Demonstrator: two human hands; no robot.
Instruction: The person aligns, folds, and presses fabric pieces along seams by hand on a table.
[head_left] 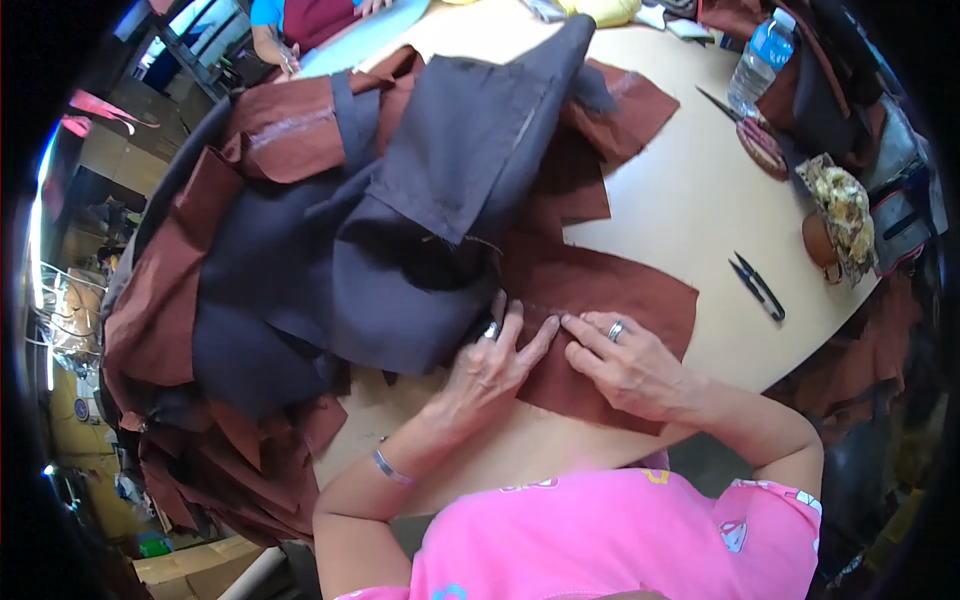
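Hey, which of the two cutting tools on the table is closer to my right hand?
The black snips. The red-handled scissors lie farther from your right hand, beside the bottle.

One bench [690, 215]. Two hands belong to the wearer: one left hand [485, 368], one right hand [638, 372]. Two rings [615, 331], one on each. One bracelet [389, 466]. One bottle [757, 68], one pair of scissors [760, 145], one pair of snips [757, 287]. One co-worker [318, 22], two of their hands showing. Brown cloths [640, 300] and dark cloths [265, 270]: several each, overlapping too much for an exact count.
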